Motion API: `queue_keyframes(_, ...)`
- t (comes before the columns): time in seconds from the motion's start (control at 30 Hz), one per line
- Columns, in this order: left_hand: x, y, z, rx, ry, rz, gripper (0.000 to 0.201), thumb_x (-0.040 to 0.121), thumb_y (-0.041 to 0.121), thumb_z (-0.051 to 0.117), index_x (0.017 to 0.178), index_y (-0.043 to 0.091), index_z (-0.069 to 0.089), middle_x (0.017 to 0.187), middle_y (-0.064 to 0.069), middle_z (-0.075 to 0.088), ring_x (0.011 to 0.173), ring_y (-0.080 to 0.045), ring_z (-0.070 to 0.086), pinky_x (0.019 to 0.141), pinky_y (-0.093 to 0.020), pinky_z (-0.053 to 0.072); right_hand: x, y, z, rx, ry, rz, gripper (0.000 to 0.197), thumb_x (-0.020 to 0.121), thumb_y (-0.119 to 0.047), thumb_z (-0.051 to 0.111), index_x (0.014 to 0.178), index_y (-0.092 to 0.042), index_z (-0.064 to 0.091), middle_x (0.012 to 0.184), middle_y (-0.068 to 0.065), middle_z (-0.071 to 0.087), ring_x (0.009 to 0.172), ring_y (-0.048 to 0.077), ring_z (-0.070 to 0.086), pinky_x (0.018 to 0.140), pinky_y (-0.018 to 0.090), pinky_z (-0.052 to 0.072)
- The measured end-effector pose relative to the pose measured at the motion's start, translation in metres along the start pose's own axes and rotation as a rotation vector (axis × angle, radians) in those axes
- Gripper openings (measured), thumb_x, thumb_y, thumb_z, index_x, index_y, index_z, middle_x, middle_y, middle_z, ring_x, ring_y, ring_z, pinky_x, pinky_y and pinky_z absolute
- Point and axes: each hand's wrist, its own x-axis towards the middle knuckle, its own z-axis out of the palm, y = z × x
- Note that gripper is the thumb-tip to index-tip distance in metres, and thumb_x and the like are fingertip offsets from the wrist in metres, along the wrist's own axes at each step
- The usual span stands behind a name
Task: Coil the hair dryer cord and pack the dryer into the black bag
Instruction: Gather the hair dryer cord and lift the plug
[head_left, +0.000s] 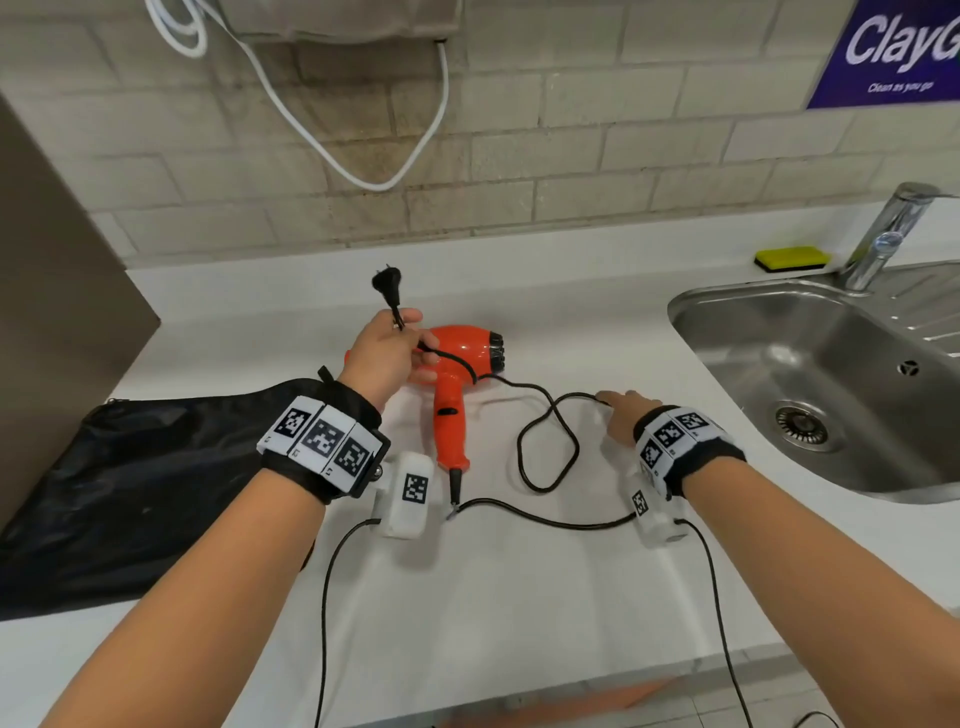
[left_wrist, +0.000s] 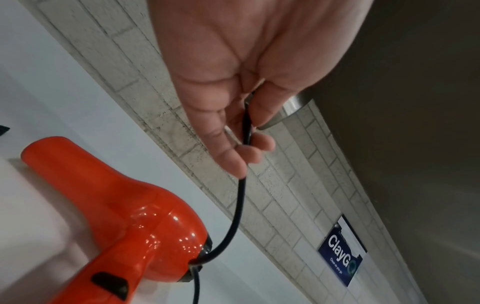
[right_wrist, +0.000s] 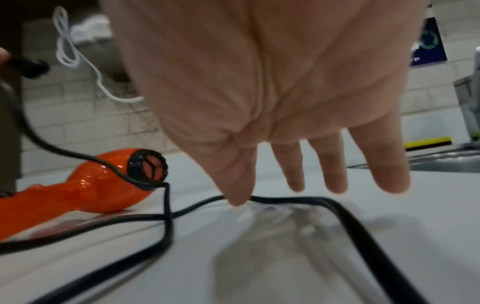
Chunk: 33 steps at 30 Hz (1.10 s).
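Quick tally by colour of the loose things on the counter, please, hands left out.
Orange: 1, the hair dryer
Black: 2, the cord and the bag
Yellow: 1, the sponge
Total: 4

Your dryer (head_left: 457, 364) is bright glossy orange, with a black grille at its back end, a black switch on the handle and a black cord (head_left: 545, 447) ending in a black plug (head_left: 387, 283). The bag (head_left: 156, 467) at the counter's left edge is plain black. The counter (head_left: 519, 597) is white. Your wristbands (head_left: 322, 441) are black, carrying white tags printed with black square codes. The sponge (head_left: 792, 258) near the far right corner is yellow over black. The sink (head_left: 779, 353) and tap (head_left: 883, 234) are shiny steel grey. The wall (head_left: 571, 156) has pale beige tiles with grey grout; a white cable (head_left: 363, 156) hangs on it, beside a dark blue sign (head_left: 893, 52) with white lettering.
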Motion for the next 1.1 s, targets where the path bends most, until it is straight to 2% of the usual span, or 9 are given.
queue_keyframes(0.17, -0.005, -0.005, -0.001, 0.142, -0.095, -0.030, 0.025, 0.100, 0.023, 0.032, 0.090, 0.017, 0.053, 0.068, -0.001, 0.049, 0.051, -0.010, 0.052, 0.043, -0.020, 0.049, 0.016, 0.002, 0.003, 0.024, 0.082, 0.012, 0.050, 0.085, -0.017, 0.051, 0.133, -0.012, 0.035, 0.129, 0.014, 0.051, 0.115, 0.035, 0.053, 0.097, 0.043, 0.046)
queue_keyframes(0.3, -0.001, -0.008, -0.003, 0.214, -0.135, -0.043, 0.027, 0.101, 0.023, 0.028, 0.098, 0.012, 0.053, 0.068, -0.001, 0.053, 0.043, -0.005, 0.052, 0.044, -0.020, 0.047, 0.018, -0.004, 0.002, -0.045, 0.011, 0.029, 0.032, 0.086, -0.020, 0.056, 0.115, -0.005, 0.055, 0.121, 0.013, 0.060, 0.110, 0.030, 0.058, 0.093, 0.034, 0.048)
queue_keyframes(0.47, -0.001, 0.003, 0.000, 0.178, -0.162, 0.011, 0.027, 0.101, 0.015, 0.028, 0.086, 0.016, 0.051, 0.075, -0.002, 0.053, 0.063, -0.018, 0.054, 0.046, -0.018, 0.047, 0.012, -0.006, -0.014, -0.085, 0.051, 0.033, 0.032, 0.097, -0.013, 0.034, 0.121, 0.000, 0.053, 0.131, 0.014, 0.053, 0.122, 0.026, 0.051, 0.097, 0.030, 0.042)
queue_keyframes(0.6, -0.001, 0.014, 0.003, 0.010, -0.064, 0.142, 0.030, 0.100, 0.015, 0.030, 0.078, 0.018, 0.051, 0.082, 0.000, 0.054, 0.076, -0.015, 0.060, 0.057, -0.019, 0.050, 0.015, 0.012, -0.018, 0.208, 0.236, 0.144, 0.026, 0.089, -0.001, 0.041, 0.114, 0.005, 0.045, 0.124, 0.027, 0.054, 0.112, 0.039, 0.055, 0.057, 0.032, 0.042)
queue_keyframes(0.63, 0.000, 0.015, 0.003, -0.025, -0.055, 0.158, 0.030, 0.100, 0.017, 0.031, 0.077, 0.018, 0.052, 0.082, 0.000, 0.054, 0.079, -0.016, 0.061, 0.060, -0.021, 0.050, 0.016, 0.016, -0.016, 0.310, 0.268, 0.181, 0.033, 0.087, 0.000, 0.042, 0.120, 0.005, 0.040, 0.124, 0.028, 0.052, 0.111, 0.041, 0.055, 0.060, 0.035, 0.045)
queue_keyframes(0.73, 0.000, 0.014, 0.007, -0.075, -0.071, 0.176, 0.032, 0.100, 0.021, 0.032, 0.075, 0.016, 0.051, 0.080, -0.001, 0.054, 0.082, -0.019, 0.060, 0.064, -0.025, 0.049, 0.010, 0.022, -0.010, 0.333, 0.258, 0.192, 0.049, 0.088, -0.002, 0.042, 0.135, -0.002, 0.030, 0.138, 0.025, 0.035, 0.118, 0.040, 0.048, 0.094, 0.042, 0.046)
queue_keyframes(0.83, -0.001, 0.009, 0.012, -0.111, -0.100, 0.163, 0.034, 0.101, 0.018, 0.028, 0.072, 0.014, 0.046, 0.075, -0.002, 0.052, 0.077, -0.018, 0.060, 0.063, -0.023, 0.049, 0.003, 0.010, -0.008, 0.289, 0.309, 0.006, 0.046, 0.088, -0.007, 0.046, 0.134, -0.011, 0.041, 0.140, 0.016, 0.031, 0.117, 0.034, 0.050, 0.098, 0.039, 0.042)
queue_keyframes(0.93, -0.002, 0.006, 0.014, -0.167, -0.125, 0.148, 0.035, 0.101, 0.017, 0.026, 0.070, 0.013, 0.043, 0.067, 0.002, 0.055, 0.070, -0.015, 0.063, 0.064, -0.023, 0.052, 0.003, -0.011, -0.002, 0.235, 0.170, -0.094, 0.041, 0.093, -0.020, 0.046, 0.132, -0.008, 0.045, 0.139, 0.015, 0.044, 0.126, 0.030, 0.045, 0.105, 0.033, 0.035)
queue_keyframes(1.1, -0.003, 0.010, 0.013, -0.262, -0.170, 0.127, 0.037, 0.101, 0.018, 0.024, 0.069, 0.012, 0.041, 0.060, 0.003, 0.055, 0.065, -0.015, 0.066, 0.065, -0.025, 0.054, 0.003, -0.036, 0.010, 0.113, -0.026, -0.083, 0.043, 0.087, -0.031, 0.056, 0.120, -0.005, 0.052, 0.123, 0.013, 0.059, 0.109, 0.029, 0.057, 0.092, 0.034, 0.046)
